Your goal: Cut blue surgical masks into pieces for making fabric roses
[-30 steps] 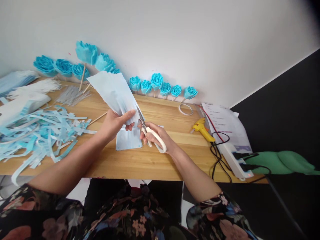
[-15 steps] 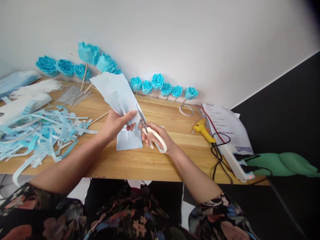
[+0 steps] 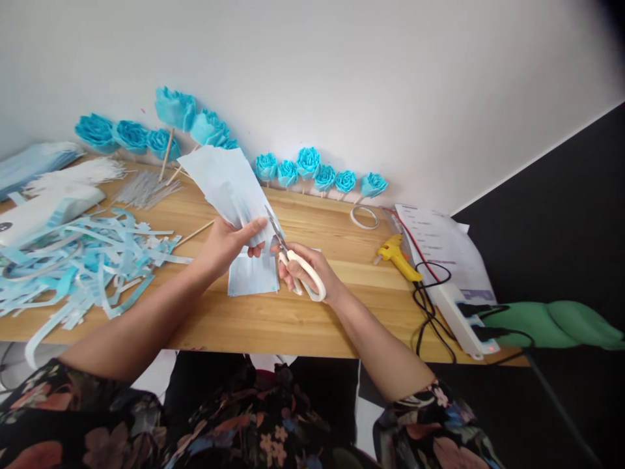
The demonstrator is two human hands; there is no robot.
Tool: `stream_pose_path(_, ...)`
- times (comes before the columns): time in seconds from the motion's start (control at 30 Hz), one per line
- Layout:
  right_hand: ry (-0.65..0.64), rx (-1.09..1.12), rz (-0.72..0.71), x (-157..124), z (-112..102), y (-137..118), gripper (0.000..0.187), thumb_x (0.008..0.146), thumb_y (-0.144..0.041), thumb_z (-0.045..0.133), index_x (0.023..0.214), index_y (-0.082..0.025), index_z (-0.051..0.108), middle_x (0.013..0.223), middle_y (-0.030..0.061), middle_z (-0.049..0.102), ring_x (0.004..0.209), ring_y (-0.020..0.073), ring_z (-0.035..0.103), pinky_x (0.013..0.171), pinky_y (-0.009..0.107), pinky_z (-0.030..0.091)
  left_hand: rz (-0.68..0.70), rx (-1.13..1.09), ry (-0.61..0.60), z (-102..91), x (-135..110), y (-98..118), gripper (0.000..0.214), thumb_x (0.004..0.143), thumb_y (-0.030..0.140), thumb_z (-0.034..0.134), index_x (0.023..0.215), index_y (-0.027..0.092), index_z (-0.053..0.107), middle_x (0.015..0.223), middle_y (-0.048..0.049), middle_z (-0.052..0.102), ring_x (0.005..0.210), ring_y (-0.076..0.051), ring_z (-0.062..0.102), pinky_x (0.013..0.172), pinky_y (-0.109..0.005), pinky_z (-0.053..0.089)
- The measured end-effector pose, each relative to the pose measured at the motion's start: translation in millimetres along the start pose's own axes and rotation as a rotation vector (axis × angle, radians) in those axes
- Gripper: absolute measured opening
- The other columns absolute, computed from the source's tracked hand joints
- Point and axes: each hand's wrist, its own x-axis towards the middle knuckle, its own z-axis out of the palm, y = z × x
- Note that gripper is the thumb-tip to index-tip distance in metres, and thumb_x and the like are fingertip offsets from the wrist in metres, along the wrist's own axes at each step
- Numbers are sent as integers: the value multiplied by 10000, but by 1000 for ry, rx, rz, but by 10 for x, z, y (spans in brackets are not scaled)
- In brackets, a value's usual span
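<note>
The left hand (image 3: 227, 238) pinches pale blue sheets (image 3: 224, 182) between thumb and fingers, up above the bench (image 3: 224, 326); the right hand (image 3: 325, 270) is curled round the white handles of the scissors (image 3: 301, 261), with the blades at the sheets' right edge; hardly anything has changed in the last second, just the view, which has tipped a little; so the cut seems to be at the same spot, and only partway done; another blue piece (image 3: 251, 277) lies on the bench below the hands.
</note>
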Motion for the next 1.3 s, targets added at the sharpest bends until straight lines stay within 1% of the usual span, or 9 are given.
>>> stream_pose_path(0.43,6,27,21,12,-14,40,623,798,-626,758,1201,-161,666,721,-16,616,483,77,535,446,217,410,-4,1,-6,0,12,-17,347,808,438,745,699,140,601,501,-10,584,398,-120,523,417,-244,446)
stream_pose_path(0.7,15,28,18,5,-18,83,607,821,-595,757,1232,-159,661,735,-12,618,472,68,542,438,210,416,2,-45,-25,-4,14,-33,354,806,447,762,721,138,611,510,-6,584,403,-117,522,418,-244,440)
stream_pose_path(0.83,21,39,22,6,-7,86,595,822,-586,757,1225,-160,661,726,-18,617,465,71,541,433,218,422,-3,-27,-33,-18,20,-50,345,824,438,741,717,137,611,516,-12,589,421,-123,530,437,-250,447)
stream_pose_path(1.03,12,40,42,10,1,70,602,808,-583,770,1213,-153,655,701,-28,607,449,69,523,425,220,390,-24,-52,-15,-60,33,-109,317,853,427,704,767,133,623,519,-16,596,439,-141,538,446,-264,433)
stream_pose_path(1.13,12,10,39,2,1,36,610,816,-599,756,1218,-155,645,710,-22,604,482,72,518,442,219,392,-12,-67,-16,-62,30,-111,288,846,398,714,774,135,624,522,-8,594,440,-139,536,454,-266,432)
stream_pose_path(1.3,-13,-11,-18,-6,3,-12,608,824,-636,729,1209,-177,627,792,-2,599,585,83,529,495,225,441,-3,-40,-31,-33,9,-77,289,834,384,731,740,133,624,519,-7,591,437,-129,531,463,-263,440)
